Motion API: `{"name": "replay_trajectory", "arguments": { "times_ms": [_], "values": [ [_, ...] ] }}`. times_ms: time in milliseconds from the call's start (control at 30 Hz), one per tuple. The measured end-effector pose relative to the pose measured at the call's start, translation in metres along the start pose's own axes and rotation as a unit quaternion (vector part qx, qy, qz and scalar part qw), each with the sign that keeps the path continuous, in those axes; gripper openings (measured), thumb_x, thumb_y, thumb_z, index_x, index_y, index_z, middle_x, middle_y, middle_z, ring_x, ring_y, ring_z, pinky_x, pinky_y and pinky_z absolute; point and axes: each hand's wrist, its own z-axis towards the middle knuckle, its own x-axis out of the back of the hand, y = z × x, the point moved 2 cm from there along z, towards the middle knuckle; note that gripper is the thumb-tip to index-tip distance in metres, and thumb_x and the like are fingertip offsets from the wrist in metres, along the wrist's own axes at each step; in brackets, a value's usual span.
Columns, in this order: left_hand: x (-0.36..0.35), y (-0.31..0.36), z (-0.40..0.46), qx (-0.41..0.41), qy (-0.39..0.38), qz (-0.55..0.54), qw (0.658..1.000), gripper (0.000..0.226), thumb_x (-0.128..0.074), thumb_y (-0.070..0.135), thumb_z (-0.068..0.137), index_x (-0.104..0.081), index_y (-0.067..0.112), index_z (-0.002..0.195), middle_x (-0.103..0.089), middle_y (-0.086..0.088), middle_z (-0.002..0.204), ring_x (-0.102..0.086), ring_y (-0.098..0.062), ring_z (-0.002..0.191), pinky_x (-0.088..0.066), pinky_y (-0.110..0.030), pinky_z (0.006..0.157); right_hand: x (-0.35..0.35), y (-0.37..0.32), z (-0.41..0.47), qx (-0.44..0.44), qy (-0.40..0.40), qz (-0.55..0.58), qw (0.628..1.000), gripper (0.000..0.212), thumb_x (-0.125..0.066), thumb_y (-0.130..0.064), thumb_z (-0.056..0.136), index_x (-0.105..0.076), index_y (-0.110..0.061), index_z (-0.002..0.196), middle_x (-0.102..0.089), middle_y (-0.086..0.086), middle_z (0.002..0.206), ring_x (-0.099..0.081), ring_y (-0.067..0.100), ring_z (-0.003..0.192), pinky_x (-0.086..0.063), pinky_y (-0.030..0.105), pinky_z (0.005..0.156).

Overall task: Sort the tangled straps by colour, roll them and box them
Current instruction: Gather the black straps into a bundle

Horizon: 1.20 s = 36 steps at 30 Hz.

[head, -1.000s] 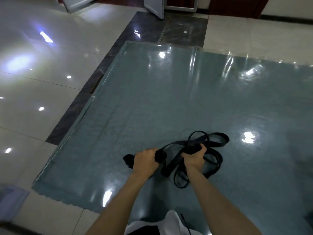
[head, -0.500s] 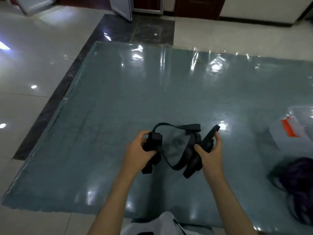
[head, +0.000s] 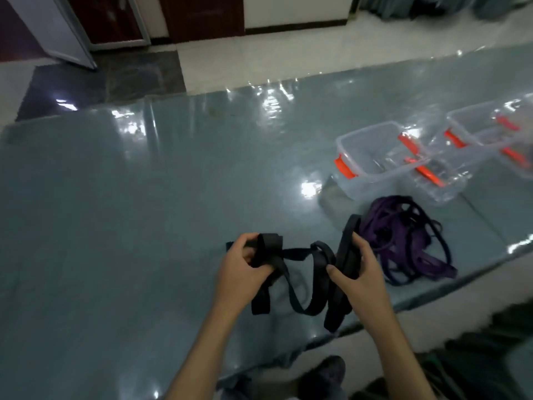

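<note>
Hands at work over a glossy grey-green floor mat [head: 115, 226], seen from my remote feed off the head camera: at far left an open white door leaf [head: 54, 30] stands beside dark red woodwork, with a dark stone floor panel [head: 101, 82] just in front of it and the mat's far edge below that. Moving toward centre, my left hand [head: 240, 272] grips a folded bunch of the black strap [head: 300, 272], fingers curled round it and thumb on top. From that bunch the strap runs across to my right hand [head: 360, 277], sagging between the two in several loops that hang down toward the mat; I cannot tell whether the lowest loops touch it. The right hand pinches another gathered section, thumb to the left and fingers wrapped round from the right, with one end sticking up above the knuckles. Just right of that hand a tangle of purple straps [head: 403, 241] lies in a loose heap on the mat, near its front edge. Behind the heap stands a clear plastic box [head: 375, 174] with orange latches, open-topped, and further right a second clear box [head: 476, 125] of the same kind, partly blurred. At the bottom right, pale floor tile [head: 476, 287] shows beyond the mat edge, and a dark shoe [head: 328, 370] is visible at the bottom, between the forearms.
</note>
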Motion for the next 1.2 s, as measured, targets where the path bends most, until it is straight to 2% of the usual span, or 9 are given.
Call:
{"name": "replay_trajectory", "arguments": {
  "times_ms": [100, 267, 367, 533, 633, 800, 867, 1000, 1200],
  "values": [
    [-0.059, 0.029, 0.003, -0.015, -0.024, 0.018, 0.999, 0.044, -0.084, 0.012, 0.08, -0.065, 0.041, 0.106, -0.075, 0.025, 0.088, -0.072, 0.004, 0.081, -0.054, -0.012, 0.063, 0.06, 0.006, 0.002, -0.005, 0.02, 0.017, 1.0, 0.07, -0.08, -0.012, 0.093, -0.05, -0.05, 0.143, -0.064, -0.029, 0.131, -0.062, 0.0, 0.126, -0.054, 0.039, 0.11],
    [-0.163, 0.083, 0.008, -0.042, -0.058, 0.036, 0.997, 0.046, -0.083, 0.01, 0.08, -0.064, 0.039, 0.111, -0.077, 0.013, 0.082, -0.073, -0.002, 0.075, -0.052, -0.01, 0.062, 0.163, 0.021, 0.008, 0.006, 0.058, 0.049, 0.997, 0.07, -0.08, -0.01, 0.093, -0.051, -0.048, 0.144, -0.07, -0.017, 0.129, -0.069, 0.005, 0.12, -0.059, 0.039, 0.103],
    [-0.222, 0.118, 0.011, -0.067, -0.075, 0.025, 0.995, 0.047, -0.082, 0.007, 0.08, -0.065, 0.039, 0.111, -0.078, 0.01, 0.082, -0.073, -0.004, 0.073, -0.053, -0.013, 0.06, 0.224, 0.022, 0.015, 0.031, 0.07, 0.061, 0.995, 0.071, -0.079, -0.004, 0.092, -0.052, -0.046, 0.143, -0.073, -0.017, 0.126, -0.07, 0.004, 0.118, -0.06, 0.03, 0.1],
    [-0.308, 0.177, 0.021, -0.109, -0.093, -0.015, 0.99, 0.042, -0.079, 0.026, 0.07, -0.064, 0.046, 0.104, -0.079, 0.006, 0.083, -0.071, -0.006, 0.069, -0.054, -0.014, 0.064, 0.317, 0.013, 0.029, 0.07, 0.116, 0.043, 0.99, 0.078, -0.077, 0.001, 0.092, -0.053, -0.068, 0.121, -0.071, -0.028, 0.116, -0.07, -0.001, 0.11, -0.056, 0.013, 0.087],
    [-0.356, 0.199, 0.033, -0.13, -0.111, -0.017, 0.985, 0.043, -0.078, 0.026, 0.069, -0.064, 0.045, 0.106, -0.079, 0.01, 0.085, -0.071, -0.003, 0.068, -0.052, -0.01, 0.063, 0.362, 0.014, 0.047, 0.085, 0.148, 0.039, 0.984, 0.074, -0.077, 0.003, 0.091, -0.054, -0.058, 0.125, -0.072, -0.026, 0.115, -0.071, 0.0, 0.109, -0.057, 0.015, 0.088],
    [-0.434, 0.221, 0.063, -0.139, -0.131, -0.013, 0.982, 0.047, -0.078, 0.021, 0.072, -0.064, 0.039, 0.113, -0.08, 0.007, 0.089, -0.075, -0.013, 0.076, -0.059, -0.028, 0.073, 0.425, 0.02, 0.089, 0.091, 0.183, 0.038, 0.978, 0.067, -0.077, 0.007, 0.089, -0.055, -0.035, 0.136, -0.069, -0.032, 0.116, -0.067, -0.008, 0.109, -0.05, 0.005, 0.088],
    [-0.465, 0.23, 0.078, -0.149, -0.128, -0.017, 0.98, 0.046, -0.078, 0.025, 0.071, -0.064, 0.04, 0.112, -0.08, 0.008, 0.086, -0.072, -0.01, 0.072, -0.055, -0.02, 0.071, 0.449, 0.024, 0.112, 0.091, 0.186, 0.029, 0.978, 0.064, -0.077, 0.007, 0.088, -0.055, -0.025, 0.139, -0.068, -0.031, 0.114, -0.067, -0.008, 0.107, -0.049, 0.005, 0.089],
    [-0.526, 0.245, 0.116, -0.148, -0.12, -0.039, 0.981, 0.046, -0.078, 0.026, 0.069, -0.064, 0.041, 0.11, -0.078, 0.007, 0.082, -0.07, -0.008, 0.07, -0.049, -0.01, 0.067, 0.495, 0.03, 0.166, 0.089, 0.176, 0.004, 0.98, 0.062, -0.076, 0.007, 0.088, -0.055, -0.024, 0.138, -0.07, -0.026, 0.109, -0.069, -0.002, 0.102, -0.052, 0.012, 0.089],
    [-0.6, 0.279, 0.177, -0.124, -0.101, -0.07, 0.985, 0.045, -0.081, 0.012, 0.075, -0.064, 0.037, 0.108, -0.077, 0.007, 0.081, -0.071, -0.007, 0.071, -0.049, -0.009, 0.067, 0.562, 0.022, 0.242, 0.088, 0.155, -0.037, 0.983, 0.064, -0.077, 0.008, 0.088, -0.054, -0.024, 0.138, -0.068, -0.027, 0.115, -0.066, -0.006, 0.109, -0.048, 0.008, 0.093]
  ]
}}
